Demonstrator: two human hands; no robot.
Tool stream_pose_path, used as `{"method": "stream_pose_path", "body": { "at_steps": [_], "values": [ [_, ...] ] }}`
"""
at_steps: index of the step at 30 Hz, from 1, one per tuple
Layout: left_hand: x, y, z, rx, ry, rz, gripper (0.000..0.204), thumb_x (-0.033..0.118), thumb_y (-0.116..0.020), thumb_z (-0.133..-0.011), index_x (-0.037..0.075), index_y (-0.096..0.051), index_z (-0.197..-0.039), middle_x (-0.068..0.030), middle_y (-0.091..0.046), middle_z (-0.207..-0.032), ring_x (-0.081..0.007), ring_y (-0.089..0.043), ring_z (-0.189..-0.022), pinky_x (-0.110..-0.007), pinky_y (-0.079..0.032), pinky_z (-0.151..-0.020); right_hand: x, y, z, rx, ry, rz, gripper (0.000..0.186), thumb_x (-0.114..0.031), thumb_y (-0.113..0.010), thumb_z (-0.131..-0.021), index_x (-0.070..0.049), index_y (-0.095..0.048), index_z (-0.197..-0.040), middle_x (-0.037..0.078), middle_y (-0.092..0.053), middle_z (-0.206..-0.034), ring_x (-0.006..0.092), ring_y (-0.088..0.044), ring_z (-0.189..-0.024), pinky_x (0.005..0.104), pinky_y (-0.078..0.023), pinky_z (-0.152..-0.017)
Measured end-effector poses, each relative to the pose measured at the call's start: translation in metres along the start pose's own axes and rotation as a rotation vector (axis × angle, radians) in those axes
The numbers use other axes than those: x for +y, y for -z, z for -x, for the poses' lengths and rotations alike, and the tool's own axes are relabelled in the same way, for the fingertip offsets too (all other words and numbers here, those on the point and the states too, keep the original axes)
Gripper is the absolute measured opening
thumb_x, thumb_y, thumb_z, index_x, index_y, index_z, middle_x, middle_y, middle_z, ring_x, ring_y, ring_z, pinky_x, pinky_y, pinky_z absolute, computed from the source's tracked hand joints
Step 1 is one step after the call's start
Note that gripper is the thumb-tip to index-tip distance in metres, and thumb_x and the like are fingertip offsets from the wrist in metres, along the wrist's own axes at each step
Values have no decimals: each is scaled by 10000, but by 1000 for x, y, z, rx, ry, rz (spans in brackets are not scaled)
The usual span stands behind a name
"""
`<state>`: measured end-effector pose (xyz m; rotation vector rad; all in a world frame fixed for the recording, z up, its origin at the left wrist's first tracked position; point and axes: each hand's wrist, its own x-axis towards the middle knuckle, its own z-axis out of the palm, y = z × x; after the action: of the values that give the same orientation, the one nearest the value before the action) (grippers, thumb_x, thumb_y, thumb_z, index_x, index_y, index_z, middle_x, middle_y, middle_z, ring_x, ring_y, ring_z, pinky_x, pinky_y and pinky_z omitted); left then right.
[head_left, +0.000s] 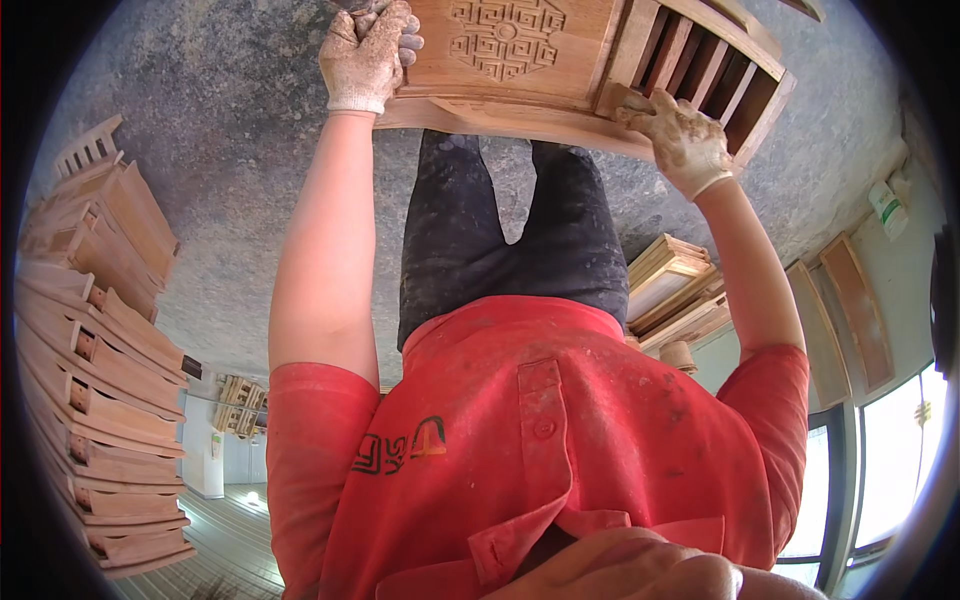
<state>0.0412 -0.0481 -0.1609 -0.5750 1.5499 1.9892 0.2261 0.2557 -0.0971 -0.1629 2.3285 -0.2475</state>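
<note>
A carved wooden panel with a raised fretwork pattern lies across the top of the view. Its right part is a frame with several slats. My left hand, in a stained white glove with grey fingertips, is closed at the panel's left end; part of its grip is hidden. My right hand, gloved the same way, bends over the near rail beside the slats. Under its fingertips is a dull brown flat piece, whose kind I cannot make out.
Curved wooden parts stand in a tall stack at the left. Wooden frames are piled behind me at the right, and long boards lean on the wall. The mottled grey floor spreads below.
</note>
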Motion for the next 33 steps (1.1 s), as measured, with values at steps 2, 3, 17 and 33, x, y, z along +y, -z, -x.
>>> {"method": "stream_pose_path", "body": {
  "at_steps": [2,3,17,33],
  "values": [
    [6,2,2,23,28,10,179,49,-690,-835,41,-573,-971,-130,-653,-739,-140,-610,-519,-187,-432,-402,-5,7,1,32,-79,-72,349,-115,-516,-887,-284,-632,-1170,44,-552,-1111,240,-645,-803,347,-547,-666],
    [8,1,2,43,58,27,179,51,-690,-836,40,-572,-970,-129,-653,-738,-139,-609,-519,-187,-431,-402,-7,12,4,59,-161,-138,340,-117,-527,-882,-276,-634,-1163,40,-567,-1106,238,-643,-819,331,-545,-681],
    [3,-3,-4,68,-4,-104,123,34,-668,-834,46,-557,-884,-100,-626,-690,-118,-568,-482,-181,-402,-380,-34,17,-15,584,-477,-727,425,-105,-512,-843,-188,-601,-1250,42,-625,-1238,295,-614,-999,342,-480,-896],
    [10,-8,-2,116,60,-137,137,32,-671,-830,49,-551,-893,-102,-630,-702,-120,-570,-483,-189,-407,-380,-35,35,-60,503,-735,-605,465,-130,-511,-830,-243,-569,-1278,209,-613,-1083,385,-619,-940,440,-512,-861]
  ]
}}
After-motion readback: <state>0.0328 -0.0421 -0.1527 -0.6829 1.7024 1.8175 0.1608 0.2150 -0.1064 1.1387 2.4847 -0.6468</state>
